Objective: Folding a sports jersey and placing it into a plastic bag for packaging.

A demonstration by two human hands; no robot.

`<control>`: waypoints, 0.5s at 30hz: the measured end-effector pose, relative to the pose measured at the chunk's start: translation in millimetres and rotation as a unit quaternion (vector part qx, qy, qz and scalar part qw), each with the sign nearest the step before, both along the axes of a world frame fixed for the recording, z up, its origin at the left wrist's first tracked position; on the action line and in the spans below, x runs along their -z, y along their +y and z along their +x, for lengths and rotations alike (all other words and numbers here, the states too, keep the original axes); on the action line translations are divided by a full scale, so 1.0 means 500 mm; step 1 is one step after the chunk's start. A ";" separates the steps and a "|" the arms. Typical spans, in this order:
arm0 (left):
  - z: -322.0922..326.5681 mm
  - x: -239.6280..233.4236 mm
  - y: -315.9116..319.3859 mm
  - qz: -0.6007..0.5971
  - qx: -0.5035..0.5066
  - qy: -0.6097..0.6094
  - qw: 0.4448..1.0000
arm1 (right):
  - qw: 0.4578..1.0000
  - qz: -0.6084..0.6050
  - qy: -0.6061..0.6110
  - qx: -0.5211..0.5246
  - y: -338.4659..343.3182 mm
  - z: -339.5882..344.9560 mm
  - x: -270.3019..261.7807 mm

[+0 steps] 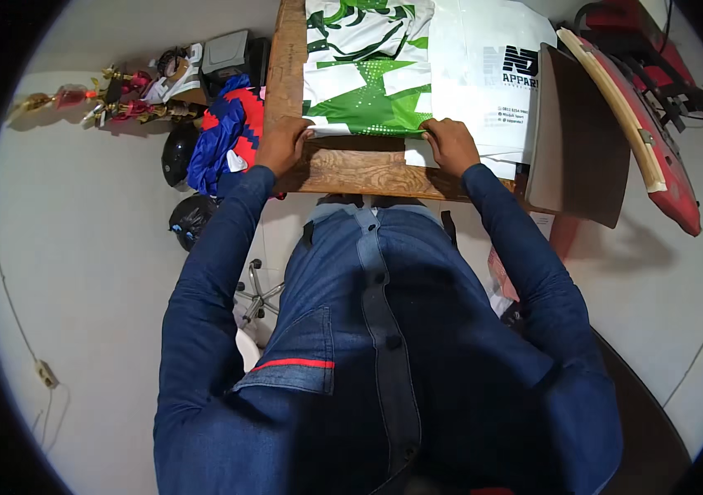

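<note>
A green and white patterned garment (367, 93) lies on a wooden table (351, 170), its near edge slightly raised. My left hand (282, 142) pinches the near left corner between thumb and fingers. At the near right corner, my right hand (450, 145) grips the same edge. Beyond it, a white section with dark green and green shapes continues toward the table's far side. White printed plastic bags (475, 80) lie to the right, bearing a logo and writing, and part of one reaches past my right hand.
A brown board (580, 136) and a red machine with a wood-edged arm (642, 117) stand at the right. Left of the table are blue and red fabric (228, 133), a black plastic bag (194, 219) and several trophies (125, 102). A wheeled chair base (258, 291) is below.
</note>
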State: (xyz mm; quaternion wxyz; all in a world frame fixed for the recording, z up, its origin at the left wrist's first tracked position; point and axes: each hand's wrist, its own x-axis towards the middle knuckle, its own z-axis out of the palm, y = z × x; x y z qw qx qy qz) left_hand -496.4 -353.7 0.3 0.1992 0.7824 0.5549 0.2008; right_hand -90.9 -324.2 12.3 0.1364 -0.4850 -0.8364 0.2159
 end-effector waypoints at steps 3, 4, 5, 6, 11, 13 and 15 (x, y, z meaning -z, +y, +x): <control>-0.007 -0.065 0.012 0.002 0.000 0.002 1.000 | 0.999 -0.019 0.027 0.014 0.007 -0.002 -0.064; -0.006 -0.092 0.018 -0.013 0.002 -0.001 1.000 | 0.998 -0.039 0.045 0.027 0.012 -0.001 -0.082; -0.004 -0.119 0.024 -0.010 0.002 -0.001 1.000 | 0.998 -0.035 0.045 0.027 0.018 0.001 -0.095; -0.001 -0.151 0.029 -0.043 0.003 -0.005 0.999 | 0.998 -0.038 0.037 0.017 0.025 0.004 -0.109; -0.016 -0.210 0.083 -0.122 0.034 0.028 0.992 | 0.998 -0.054 0.021 0.001 0.069 0.002 -0.161; -0.013 -0.224 0.118 -0.091 0.033 0.032 0.995 | 0.999 -0.044 0.016 0.009 0.097 0.003 -0.175; -0.016 -0.236 0.163 -0.093 0.022 0.063 0.993 | 0.999 -0.037 0.019 0.015 0.134 0.002 -0.188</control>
